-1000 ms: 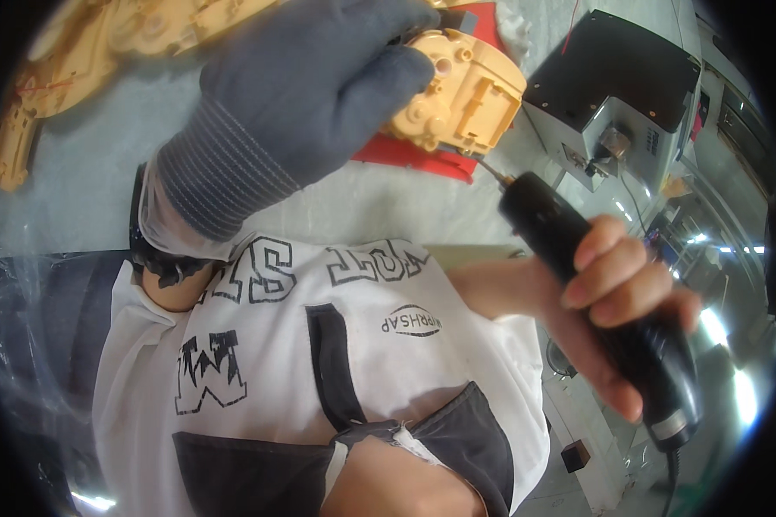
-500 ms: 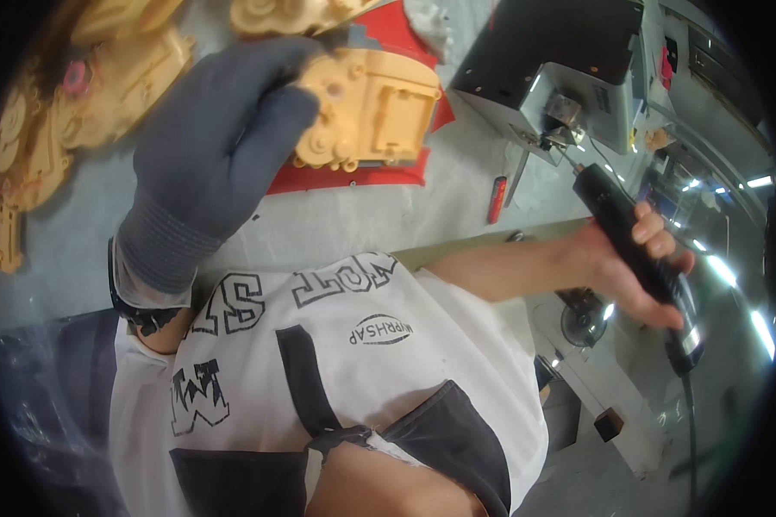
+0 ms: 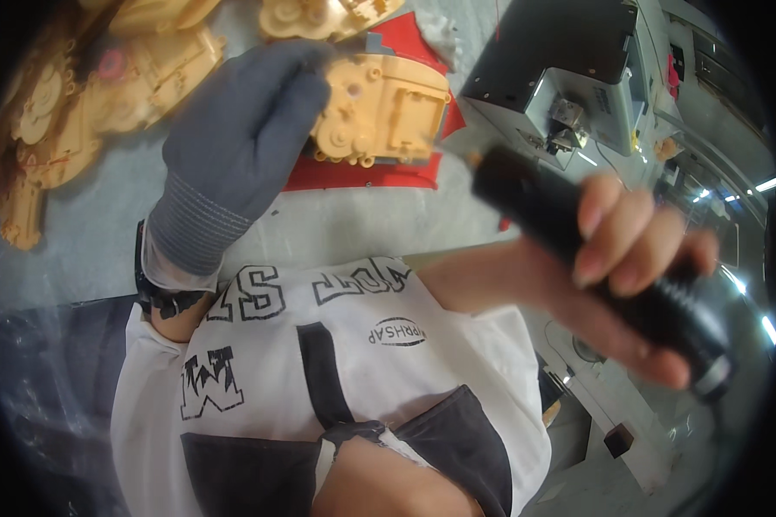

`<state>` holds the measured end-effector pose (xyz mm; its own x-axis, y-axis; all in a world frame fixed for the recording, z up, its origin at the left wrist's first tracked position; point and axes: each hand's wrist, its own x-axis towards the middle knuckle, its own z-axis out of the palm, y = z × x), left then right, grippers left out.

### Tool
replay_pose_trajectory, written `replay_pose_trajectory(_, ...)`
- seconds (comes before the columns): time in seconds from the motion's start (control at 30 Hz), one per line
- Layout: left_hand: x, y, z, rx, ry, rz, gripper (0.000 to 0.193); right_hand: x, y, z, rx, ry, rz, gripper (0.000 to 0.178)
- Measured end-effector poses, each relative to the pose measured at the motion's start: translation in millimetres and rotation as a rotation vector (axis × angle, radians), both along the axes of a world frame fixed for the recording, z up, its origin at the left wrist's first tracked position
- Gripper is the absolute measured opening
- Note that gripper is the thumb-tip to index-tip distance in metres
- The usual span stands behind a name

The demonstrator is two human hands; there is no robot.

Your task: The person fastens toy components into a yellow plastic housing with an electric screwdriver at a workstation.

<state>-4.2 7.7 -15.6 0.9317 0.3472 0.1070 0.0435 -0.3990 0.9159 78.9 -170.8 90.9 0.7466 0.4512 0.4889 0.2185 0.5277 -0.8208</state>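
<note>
My left hand (image 3: 233,142), in a grey knit glove, is closed on the left end of a yellow-orange plastic housing (image 3: 378,112). Molded bosses and a square recess show on the housing, which rests over a red fixture (image 3: 362,175). In my bare right hand (image 3: 634,258) is a black electric screwdriver (image 3: 535,194), fingers wrapped round its body. Its front end points up and left, toward the housing but apart from it. Motion blurs the tip, so I cannot tell whether a screw sits on it.
A dark-topped metal screw feeder (image 3: 547,60) stands at the far right of the bench, its outlet facing me. More yellow-orange housings (image 3: 159,77) lie in a pile at the far left, and another housing (image 3: 319,15) is behind the fixture. Clear crumpled plastic (image 3: 431,43) lies beside the feeder.
My right hand has brought the screwdriver away from the feeder's outlet, leftward and closer to the camera. My left hand keeps its hold on the housing; the whole view has shifted slightly.
</note>
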Motion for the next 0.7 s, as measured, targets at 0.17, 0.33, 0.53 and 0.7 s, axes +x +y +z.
replay_pose_trajectory(0.17,7.3,5.4,14.5,-0.020,0.120,-0.050,0.022,22.7,27.9,9.7,-0.368,-0.192,0.005,0.077)
replay_pose_trajectory(0.33,-2.5,9.2,8.9,0.078,0.081,-0.064,0.026,31.1,34.6,5.7,-0.351,-0.282,0.169,0.079)
replay_pose_trajectory(0.53,-2.1,6.8,9.6,0.059,0.127,-0.095,0.026,28.1,54.2,-17.2,-0.159,-0.056,0.078,0.079)
replay_pose_trajectory(0.7,-4.4,3.5,6.4,0.107,0.080,-0.091,0.027,37.2,57.9,-22.0,-0.204,-0.037,0.117,0.075)
